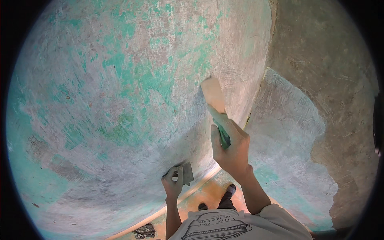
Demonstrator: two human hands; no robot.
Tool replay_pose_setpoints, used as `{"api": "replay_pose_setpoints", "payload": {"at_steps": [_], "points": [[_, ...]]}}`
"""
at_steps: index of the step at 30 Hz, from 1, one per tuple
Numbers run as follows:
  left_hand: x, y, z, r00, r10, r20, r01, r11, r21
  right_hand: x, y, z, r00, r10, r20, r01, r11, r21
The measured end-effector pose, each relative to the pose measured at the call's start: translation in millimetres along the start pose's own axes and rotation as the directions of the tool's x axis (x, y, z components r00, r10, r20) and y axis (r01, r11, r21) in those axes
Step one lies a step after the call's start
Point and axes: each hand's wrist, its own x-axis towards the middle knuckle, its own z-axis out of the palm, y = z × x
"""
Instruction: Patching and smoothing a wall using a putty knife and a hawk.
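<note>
My right hand is wrapped round the green handle of a putty knife. Its wide, pale blade lies against or very close to the wall, where scraped grey plaster mixes with patches of turquoise paint. Lower and to the left, my left hand pinches a small grey rectangular plate between thumb and fingers. That plate is beside the lower part of the wall; whether it touches cannot be made out. What it is made of does not show clearly.
On the right, a second wall face is bare grey-brown, with a whitish skimmed patch along the corner. Below, my shoes stand on an orange-lit floor. A dark crumpled heap lies at the wall's foot.
</note>
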Motion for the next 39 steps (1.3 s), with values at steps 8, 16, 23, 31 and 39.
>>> {"api": "replay_pose_setpoints", "payload": {"at_steps": [8,16,23,31,39], "points": [[-3.0,-6.7,14.8,0.999,-0.034,-0.009,0.034,0.999,-0.027,-2.7,1.1,-7.8,0.999,0.037,0.001,-0.037,0.999,-0.020],[-5.0,-10.3,7.9,0.998,-0.060,-0.028,0.059,0.997,-0.046,-5.1,-0.9,-2.4,1.000,0.024,-0.013,-0.024,0.999,0.021],[-2.9,-5.6,2.1,0.997,-0.068,-0.021,0.067,0.995,-0.072,-4.1,5.2,1.7,1.000,-0.025,0.012,0.024,0.999,0.029],[-6.6,-10.1,2.4,0.998,-0.069,-0.007,0.069,0.995,-0.067,-7.1,6.6,2.4,1.000,-0.019,0.003,0.019,0.999,0.046],[-5.6,-10.4,2.9,0.996,-0.091,-0.006,0.090,0.992,-0.093,-1.6,0.3,-3.4,1.000,-0.001,0.027,0.001,1.000,0.004]]}}
